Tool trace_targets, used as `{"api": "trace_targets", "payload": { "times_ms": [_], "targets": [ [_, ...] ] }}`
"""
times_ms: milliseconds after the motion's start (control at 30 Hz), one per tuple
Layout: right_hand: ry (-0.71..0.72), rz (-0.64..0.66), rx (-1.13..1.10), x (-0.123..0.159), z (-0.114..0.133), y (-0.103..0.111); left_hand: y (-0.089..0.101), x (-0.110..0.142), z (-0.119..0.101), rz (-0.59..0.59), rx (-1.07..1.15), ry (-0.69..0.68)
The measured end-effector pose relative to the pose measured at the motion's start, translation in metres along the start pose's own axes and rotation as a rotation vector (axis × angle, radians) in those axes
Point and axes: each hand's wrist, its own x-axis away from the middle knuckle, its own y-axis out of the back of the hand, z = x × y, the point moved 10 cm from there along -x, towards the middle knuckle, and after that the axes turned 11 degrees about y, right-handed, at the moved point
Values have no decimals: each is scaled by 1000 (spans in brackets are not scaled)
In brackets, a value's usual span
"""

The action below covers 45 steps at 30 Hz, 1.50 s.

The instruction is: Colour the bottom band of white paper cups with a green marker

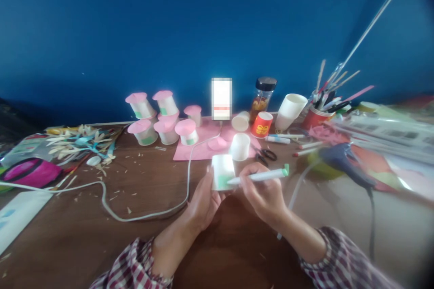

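A white paper cup [222,165] with a green coloured patch on its side is held by my left hand [205,201], fingers wrapped around its left side and underside. My right hand [262,192] is closed on a white marker [259,176] with a green end, its tip at the green patch. Just beyond the held cup stands a plain white paper cup [240,146]. Scissors [267,155] with black handles lie right of it. Behind them, a pink paper sheet [183,151] is spread on the table.
Several cups with pink paper tops [143,131] stand at the back left. A white cable [145,216] winds across the brown table. At right are a red cup [262,125], a lidded jar [262,97], a pen-filled container [313,117] and a dark-handled tool [349,162]. Paper flowers [84,144] lie left.
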Motion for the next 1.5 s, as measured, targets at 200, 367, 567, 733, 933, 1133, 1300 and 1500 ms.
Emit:
{"api": "trace_targets", "payload": {
  "times_ms": [200, 367, 567, 733, 933, 1133, 1300, 1500],
  "targets": [
    [31, 45, -32, -2, 4, -4, -1, 1, -1, -14, -11, -5],
    [27, 7, -31, -3, 5, 1, -1, 1, -1, -11, -11, 2],
    [68, 39, -44, -3, 6, 0, -5, 2, -2, 2, -44, -10],
    [73, 34, -93, -2, 6, 0, -8, 3, -2, 29, -70, -36],
    [79, 69, -81, 0, 6, -4, -5, 2, -2, 26, -60, -44],
    [93, 114, -94, -1, 8, -9, -2, 1, -1, 13, -57, -36],
    [86, 66, -81, -1, 9, -4, -2, 2, -2, 10, -54, -56],
    [100, 78, -88, -1, 11, -4, -4, 0, -3, 25, -70, -52]
  ]
}}
